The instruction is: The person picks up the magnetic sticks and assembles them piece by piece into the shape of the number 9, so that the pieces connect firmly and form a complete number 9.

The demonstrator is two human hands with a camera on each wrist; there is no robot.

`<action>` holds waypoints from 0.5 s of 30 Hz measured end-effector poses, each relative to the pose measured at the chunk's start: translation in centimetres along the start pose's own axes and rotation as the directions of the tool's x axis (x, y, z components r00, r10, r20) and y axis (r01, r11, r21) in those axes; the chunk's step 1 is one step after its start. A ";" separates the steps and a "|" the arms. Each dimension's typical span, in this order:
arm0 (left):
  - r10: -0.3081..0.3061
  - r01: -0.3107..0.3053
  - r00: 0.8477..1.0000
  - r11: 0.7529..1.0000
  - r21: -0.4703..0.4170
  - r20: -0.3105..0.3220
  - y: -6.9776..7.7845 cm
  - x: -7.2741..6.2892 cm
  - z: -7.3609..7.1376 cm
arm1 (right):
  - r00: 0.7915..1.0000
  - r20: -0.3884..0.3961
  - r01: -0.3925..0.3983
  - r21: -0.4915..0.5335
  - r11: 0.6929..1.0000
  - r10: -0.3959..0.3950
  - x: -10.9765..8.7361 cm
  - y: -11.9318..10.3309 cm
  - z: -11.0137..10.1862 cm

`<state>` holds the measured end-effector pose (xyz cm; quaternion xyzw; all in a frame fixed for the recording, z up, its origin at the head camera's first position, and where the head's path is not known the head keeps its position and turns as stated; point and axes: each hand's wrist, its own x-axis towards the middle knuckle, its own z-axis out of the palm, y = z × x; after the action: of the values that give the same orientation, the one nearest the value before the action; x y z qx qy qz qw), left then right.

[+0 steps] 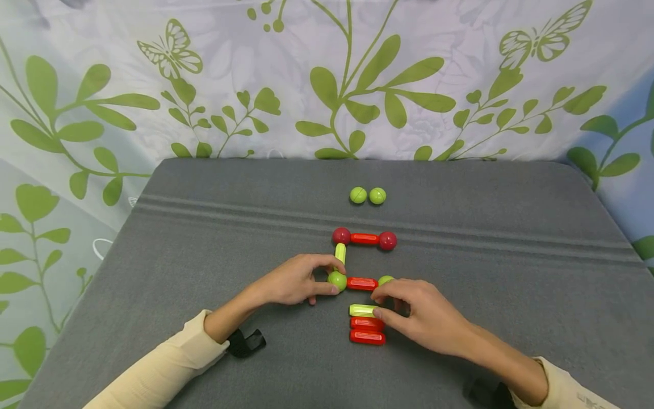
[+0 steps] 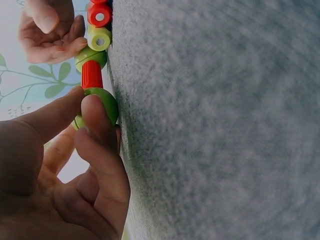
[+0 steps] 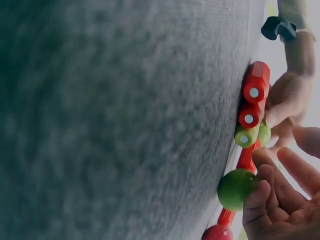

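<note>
My left hand (image 1: 292,279) pinches a green ball (image 1: 337,281) between thumb and fingers. From that ball a red rod (image 1: 362,283) runs right to another green ball (image 1: 385,280). My right hand (image 1: 429,315) has its fingertips at this second ball, its thumb held apart and overlapping the end of a loose yellow-green rod (image 1: 360,310) in the head view. An upright-running yellow-green rod (image 1: 340,253) links the pinched ball to a dark red ball (image 1: 341,236) farther back. There, a red rod (image 1: 365,238) joins it to another dark red ball (image 1: 388,240).
Two red rods (image 1: 367,324) lie side by side, nearer me than the loose yellow-green one. Farther back, two loose green balls (image 1: 358,195) sit together on the grey table cover (image 1: 230,193). A leaf-patterned curtain (image 1: 286,79) hangs behind the table.
</note>
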<state>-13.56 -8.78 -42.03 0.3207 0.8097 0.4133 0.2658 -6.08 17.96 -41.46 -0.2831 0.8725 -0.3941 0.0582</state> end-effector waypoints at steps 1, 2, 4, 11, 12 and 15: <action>0.001 -0.001 1.000 1.000 -0.001 0.000 0.0 0.0 0.0 | 1.000 0.009 -0.005 0.001 1.000 0.005 0.0 -0.1 0.1; 0.000 0.000 1.000 1.000 -0.004 0.001 0.0 0.0 0.0 | 1.000 0.017 -0.006 -0.002 1.000 0.006 0.0 -0.1 0.1; -0.001 0.001 1.000 1.000 -0.006 0.002 0.0 0.1 0.0 | 0.999 0.032 -0.008 -0.006 1.000 0.008 0.1 -0.2 0.2; -0.005 0.006 1.000 1.000 -0.016 0.007 0.0 0.1 0.0 | 0.997 0.078 -0.013 -0.024 1.000 0.015 0.3 -0.2 0.4; -0.006 0.007 1.000 1.000 -0.017 0.008 0.0 0.1 0.0 | 0.996 0.083 -0.011 -0.030 0.999 0.014 0.3 -0.2 0.5; -0.008 0.008 1.000 1.000 -0.020 0.009 0.0 0.1 -0.1 | 0.996 0.089 0.001 -0.065 0.998 0.004 0.4 -0.2 0.7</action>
<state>-13.66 -8.77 -42.01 0.3164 0.8056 0.4190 0.2743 -6.09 17.18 -41.68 -0.3016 0.8815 -0.3525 0.0884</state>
